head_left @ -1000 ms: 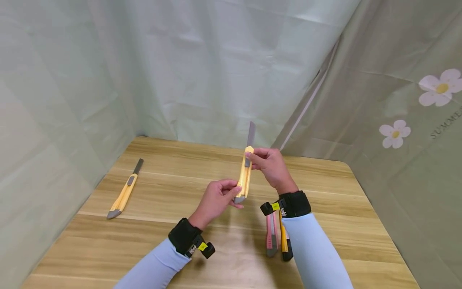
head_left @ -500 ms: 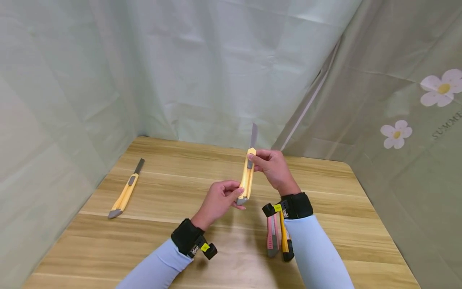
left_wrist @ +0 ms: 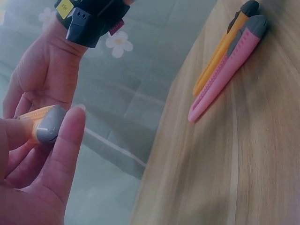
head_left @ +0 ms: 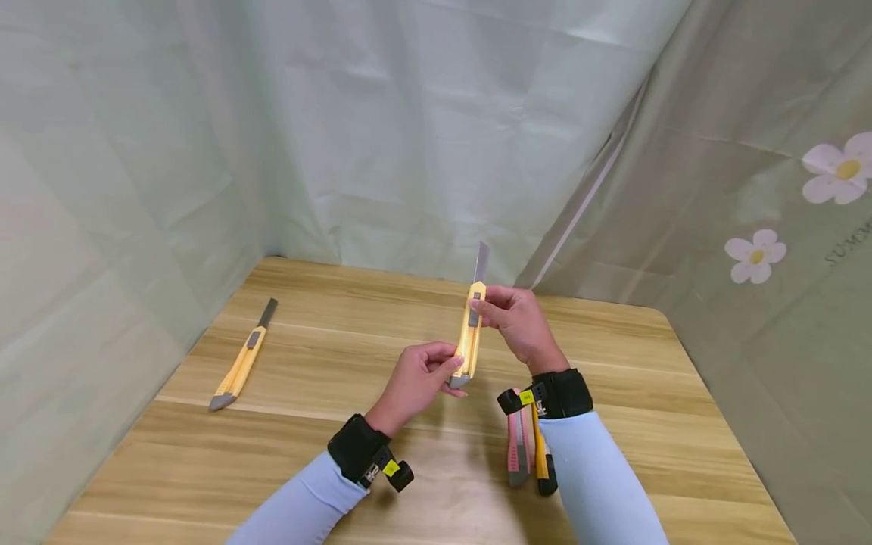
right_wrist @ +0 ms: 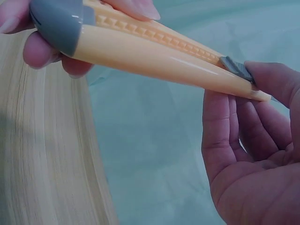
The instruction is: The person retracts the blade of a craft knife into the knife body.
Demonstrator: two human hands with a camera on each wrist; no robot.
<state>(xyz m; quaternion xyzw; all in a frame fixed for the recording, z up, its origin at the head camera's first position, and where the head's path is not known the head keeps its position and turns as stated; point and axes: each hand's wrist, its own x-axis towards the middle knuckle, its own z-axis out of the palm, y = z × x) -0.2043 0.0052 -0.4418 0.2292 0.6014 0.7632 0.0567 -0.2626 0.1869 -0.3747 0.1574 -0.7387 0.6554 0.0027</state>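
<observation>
Both hands hold up a yellow utility knife (head_left: 469,341) with its grey blade (head_left: 481,263) out and pointing away. My left hand (head_left: 417,380) pinches the grey butt end between thumb and fingers. Near the blade end, my right hand (head_left: 518,322) grips the handle. In the right wrist view, the right thumb (right_wrist: 272,78) lies against the grey slider (right_wrist: 236,69), and the fingers support the handle from below. A second yellow utility knife (head_left: 238,367) lies on the table to the left, its blade also out.
On the wooden table (head_left: 327,492), a pink utility knife (head_left: 518,450) and an orange-yellow one with a black end (head_left: 543,462) lie side by side, partly under the right forearm. Pale curtains (head_left: 409,151) hang behind the table and at both sides.
The held knife has shifted slightly right and down in the head view, both hands with it. Its blade shows a little shorter. Both hands keep their hold.
</observation>
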